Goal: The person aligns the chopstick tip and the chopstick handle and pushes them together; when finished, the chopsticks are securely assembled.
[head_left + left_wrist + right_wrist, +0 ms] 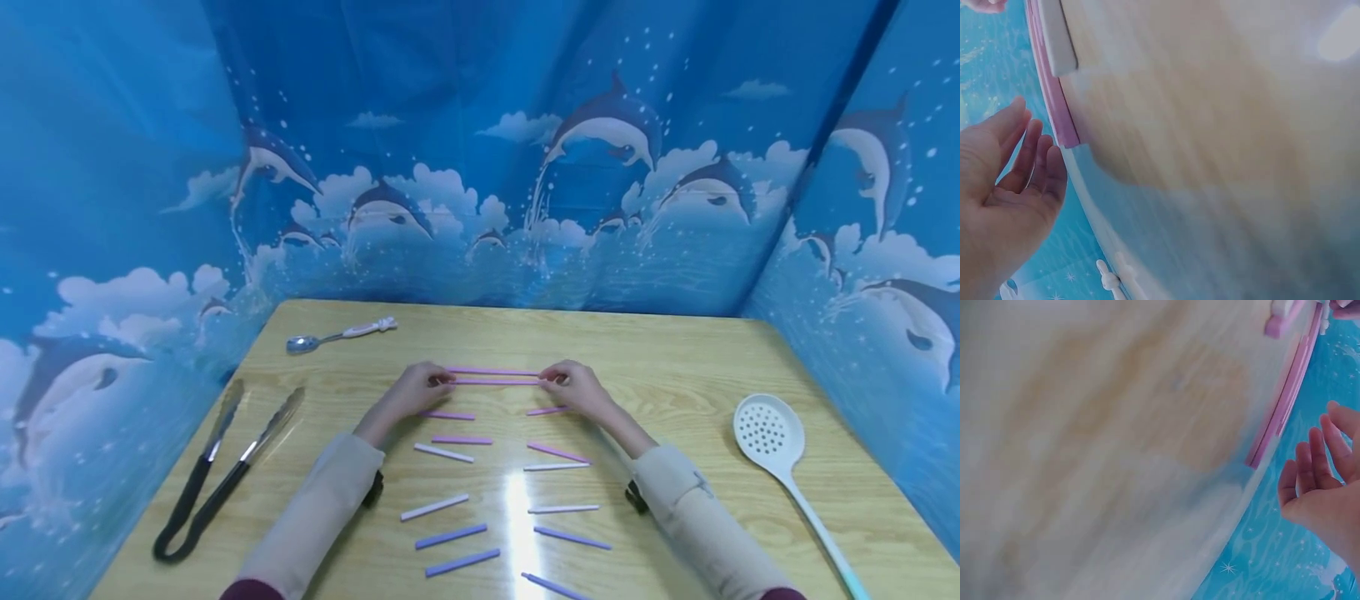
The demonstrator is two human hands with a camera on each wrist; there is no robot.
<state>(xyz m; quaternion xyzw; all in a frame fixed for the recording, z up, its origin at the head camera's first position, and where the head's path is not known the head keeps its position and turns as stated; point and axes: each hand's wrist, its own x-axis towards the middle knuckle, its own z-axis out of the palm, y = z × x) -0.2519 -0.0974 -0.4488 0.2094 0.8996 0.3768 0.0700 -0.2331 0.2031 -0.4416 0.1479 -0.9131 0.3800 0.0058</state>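
Observation:
Two long pink sticks [495,382] lie side by side across the upper middle of the table. At their left ends is my left hand [422,388], its fingers loosely curved with the fingertips right by the sticks. My right hand [576,387] mirrors it at the right ends, thumb and forefinger close together there. Both wrist views show relaxed fingers on the left hand [1016,169] and the right hand [1325,469], with nothing visible between them. Nearer my body, shorter pink sticks [462,440] lie in two columns; one at the right [547,411] is partly under my hand.
White sticks [444,453] and blue-violet sticks [462,562] continue both columns toward me. Black-handled tongs [197,492] and a spoon [303,343] lie at the left, a slotted skimmer [768,429] at the right. A dolphin-printed curtain [480,150] hangs behind the wooden table [675,350].

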